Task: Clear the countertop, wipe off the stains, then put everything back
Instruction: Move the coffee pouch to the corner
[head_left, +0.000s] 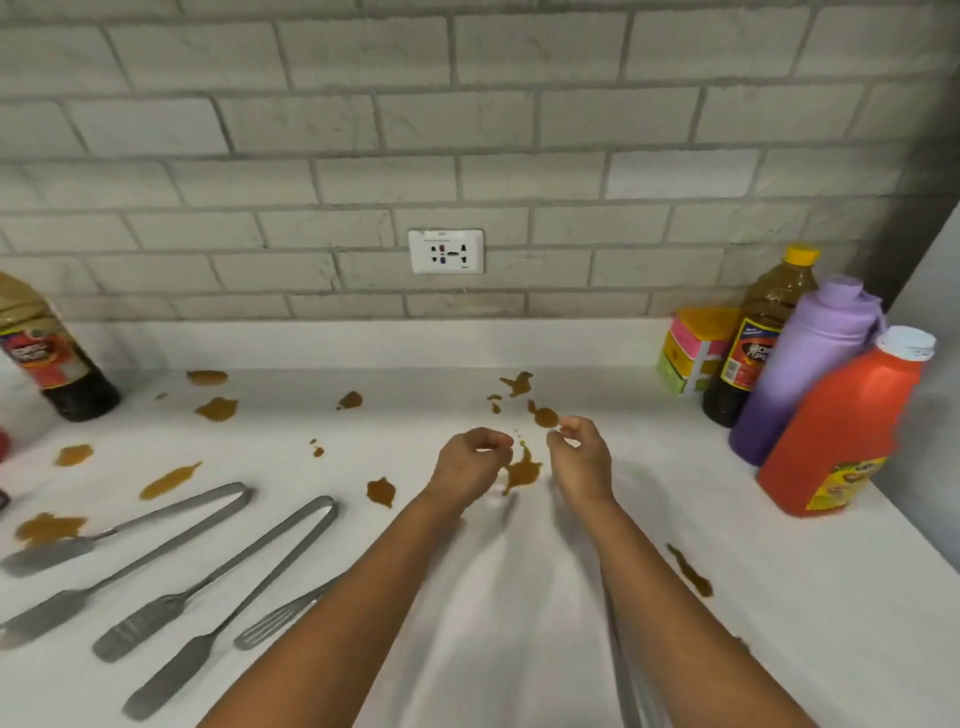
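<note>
In the head view, both hands hover over the middle of the white bench, close to each other but apart. The left hand has its fingers curled in with the tips near the thumb, and the right hand looks the same. I see nothing between the fingers of either hand, though a very small thing would be too blurred to tell. They hang just above a brown stain, so I judge the person is only starting and has not chosen what to take first.

The stains are scattered over the bench, from the left edge to a streak near the right arm. Two pairs of tongs lie at the left, some arms crossing the stains, so they probably must go away before wiping. A dark bottle stands at the far left. At the right, an orange jug, a purple flask, a brown bottle and a pack of sponges stand together against the wall, mostly off the stains. No cloth is visible.
</note>
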